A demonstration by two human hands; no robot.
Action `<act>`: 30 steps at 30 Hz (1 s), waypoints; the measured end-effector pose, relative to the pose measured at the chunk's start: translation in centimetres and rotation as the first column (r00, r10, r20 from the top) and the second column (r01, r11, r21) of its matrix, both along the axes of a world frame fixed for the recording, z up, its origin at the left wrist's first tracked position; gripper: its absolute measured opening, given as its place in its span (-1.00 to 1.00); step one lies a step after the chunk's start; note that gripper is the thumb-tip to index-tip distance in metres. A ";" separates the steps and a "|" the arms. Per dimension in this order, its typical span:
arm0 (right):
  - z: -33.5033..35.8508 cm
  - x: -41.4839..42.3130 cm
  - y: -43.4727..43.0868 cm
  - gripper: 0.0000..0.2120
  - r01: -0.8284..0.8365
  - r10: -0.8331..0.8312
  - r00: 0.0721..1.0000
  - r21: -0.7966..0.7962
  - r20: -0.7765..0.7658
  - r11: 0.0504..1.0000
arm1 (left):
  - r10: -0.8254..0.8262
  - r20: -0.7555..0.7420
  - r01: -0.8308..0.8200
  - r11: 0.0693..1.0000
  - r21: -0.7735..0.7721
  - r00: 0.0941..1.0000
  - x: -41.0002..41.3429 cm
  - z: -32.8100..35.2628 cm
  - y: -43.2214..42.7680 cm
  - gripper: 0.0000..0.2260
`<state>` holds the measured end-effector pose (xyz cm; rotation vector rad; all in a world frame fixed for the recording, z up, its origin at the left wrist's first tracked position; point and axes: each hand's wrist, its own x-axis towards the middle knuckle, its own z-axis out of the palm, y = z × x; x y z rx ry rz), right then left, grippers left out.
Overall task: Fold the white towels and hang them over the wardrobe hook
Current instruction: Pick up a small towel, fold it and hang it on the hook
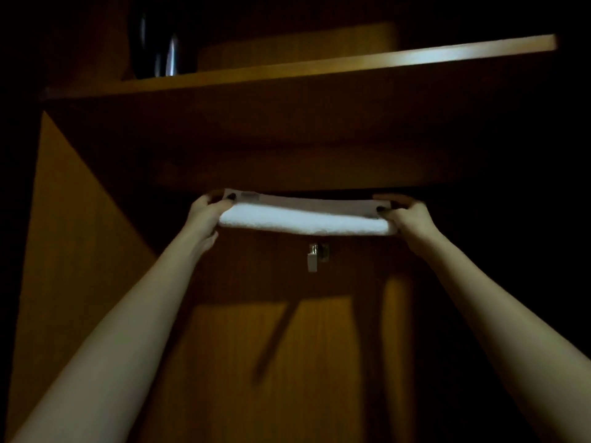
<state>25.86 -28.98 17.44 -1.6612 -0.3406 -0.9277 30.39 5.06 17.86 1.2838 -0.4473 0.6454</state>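
Note:
A folded white towel [303,217] is stretched out flat and horizontal inside a dim wooden wardrobe, just under the shelf. My left hand [206,215] grips its left end and my right hand [406,215] grips its right end, thumbs on top. A small metal hook [315,257] is fixed to the wardrobe's back panel, directly below the middle of the towel and a short way apart from it.
A wooden shelf [319,71] runs across above the towel, with a dark shiny object [160,43] standing on its left part. The wardrobe's side wall [73,219] rises on the left. The right side is too dark to make out.

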 end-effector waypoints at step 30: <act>-15.2 4.7 5.4 -0.58 0.342 -0.331 0.939 -0.304 0.090 0.889 | 0.120 0.238 -0.236 0.799 0.553 0.964 6.0 -15.0 -7.1 -0.61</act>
